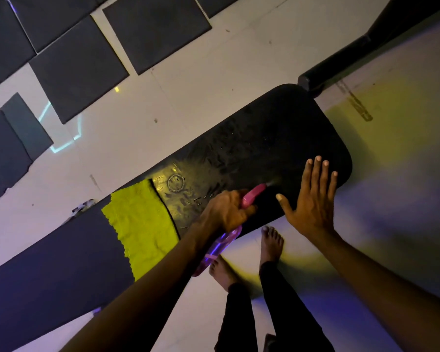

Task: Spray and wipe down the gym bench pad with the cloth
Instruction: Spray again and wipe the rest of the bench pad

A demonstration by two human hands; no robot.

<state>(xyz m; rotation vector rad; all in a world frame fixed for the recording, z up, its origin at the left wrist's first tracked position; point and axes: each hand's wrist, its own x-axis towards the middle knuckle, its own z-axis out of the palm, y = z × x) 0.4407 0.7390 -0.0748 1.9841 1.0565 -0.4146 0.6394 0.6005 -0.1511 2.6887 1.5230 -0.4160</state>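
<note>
The black gym bench pad point(264, 138) runs diagonally across the view, its surface wet with droplets and streaks. A yellow-green cloth point(140, 224) lies spread on the pad left of my hands. My left hand point(226, 212) grips a pink spray bottle point(252, 196), its nozzle pointing right along the pad with a faint mist at the tip. The bottle's clear pink body point(219, 247) hangs below my wrist. My right hand point(313, 199) is flat with fingers spread, over the pad's near right edge.
My bare feet point(271, 245) stand on the pale floor just beside the bench. Dark square floor mats point(79, 80) lie at the upper left. A black tube of the bench frame point(366, 49) runs off to the upper right.
</note>
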